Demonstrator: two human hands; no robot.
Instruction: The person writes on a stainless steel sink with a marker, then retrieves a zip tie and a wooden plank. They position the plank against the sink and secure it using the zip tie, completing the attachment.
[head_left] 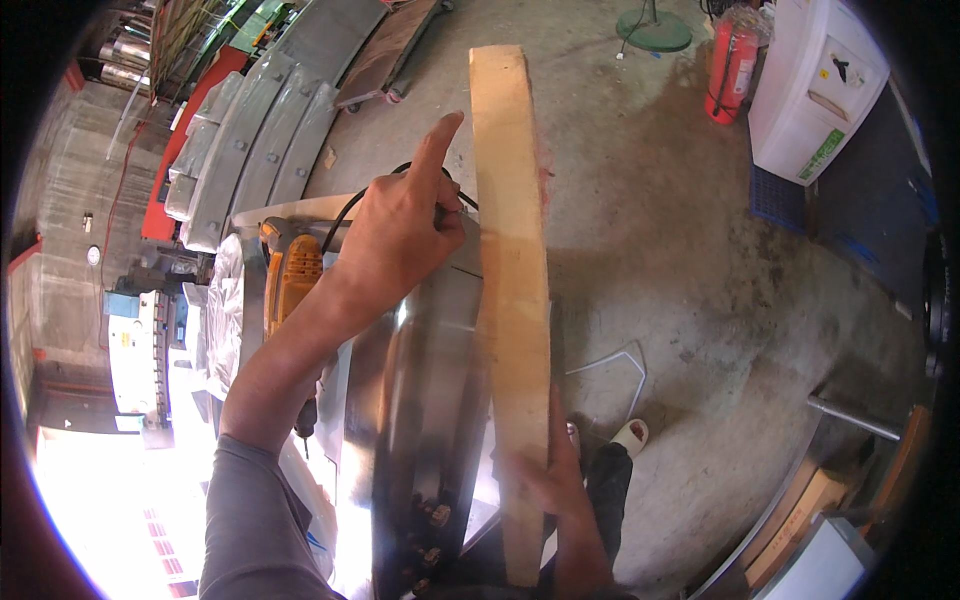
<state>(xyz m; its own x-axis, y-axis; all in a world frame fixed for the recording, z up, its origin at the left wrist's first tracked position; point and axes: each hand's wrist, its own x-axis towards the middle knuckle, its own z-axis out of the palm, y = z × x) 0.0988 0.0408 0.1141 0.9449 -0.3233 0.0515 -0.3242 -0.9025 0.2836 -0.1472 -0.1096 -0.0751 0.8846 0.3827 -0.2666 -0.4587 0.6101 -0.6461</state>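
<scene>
A long, pale wooden board (508, 200) stands lengthwise in front of me, over the right side of a shiny metal piece (420, 370). My right hand (555, 482), slightly blurred, grips the board near its lower end. Just left of the board's upper half is my left hand (405, 215), its index finger stretched out and its other fingers bent. Nothing shows in that hand. A black cable loops behind it. Partly covered by my left forearm, an orange-and-black power drill (293, 268) lies to the left, its bit pointing down.
Plastic-wrapped grey metal panels (255, 140) stand at the upper left, near a flat trolley (392, 55). Toward the upper right are a red fire extinguisher (731, 70) and a white water dispenser (815, 85). A bent white strip (625, 360) lies on the concrete floor (690, 300).
</scene>
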